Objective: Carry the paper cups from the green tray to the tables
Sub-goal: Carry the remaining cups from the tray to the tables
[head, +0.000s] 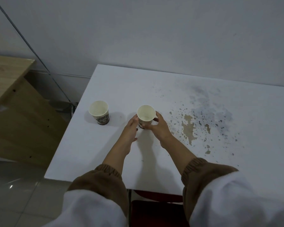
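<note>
Two paper cups stand upright on a white table (105,158). One paper cup (99,112), white inside with a dark printed band at its base, stands alone near the table's left edge. The second paper cup (146,114) is at the table's middle, held from both sides. My left hand (131,126) wraps its left side and my right hand (159,126) wraps its right side, fingers curled round the wall. Its base is at the tabletop; whether it touches I cannot tell. The green tray is out of view.
Brown and grey stains (189,128) spot the tabletop right of the hands. A wooden table (8,71) stands to the left across a gap of tiled floor (18,194). A dark red chair (156,212) sits under the near edge. A white wall (154,30) backs the table.
</note>
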